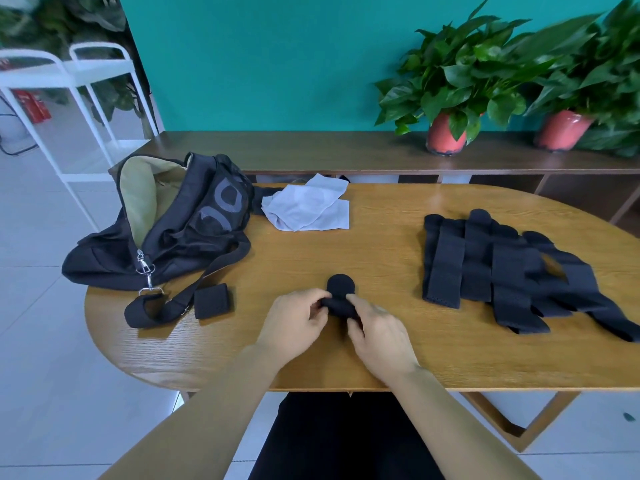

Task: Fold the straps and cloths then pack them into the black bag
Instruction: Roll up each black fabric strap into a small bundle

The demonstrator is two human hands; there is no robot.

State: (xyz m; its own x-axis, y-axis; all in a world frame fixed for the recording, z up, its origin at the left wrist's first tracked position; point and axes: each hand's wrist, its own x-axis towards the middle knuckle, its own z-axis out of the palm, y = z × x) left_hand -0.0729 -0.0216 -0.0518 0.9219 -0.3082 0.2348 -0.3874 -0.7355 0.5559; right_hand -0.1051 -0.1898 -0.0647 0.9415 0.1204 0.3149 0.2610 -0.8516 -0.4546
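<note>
Black bag (180, 237): black shell, khaki lining, grey ring print on mesh panel.
Cloths (304, 209): pale grey-white, plain.
Strap pile (485, 268): black, fine dotted perforation.
Folded strap (211, 301), rolled strap (341, 289): black.
Table (381, 358): honey-brown wood grain.
Wall (277, 64): teal.
Pots (445, 136): coral red.
Leaves (460, 71): green.
Rack (86, 69): white.

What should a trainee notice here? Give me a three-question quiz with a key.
1. True or false: the black bag is zipped shut.
2. The white cloths lie: A) inside it; B) on the table beside it; C) under it.
3. Fill in: the left hand and right hand both grip one black ____.
Key: 1 false; 2 B; 3 strap.
</note>
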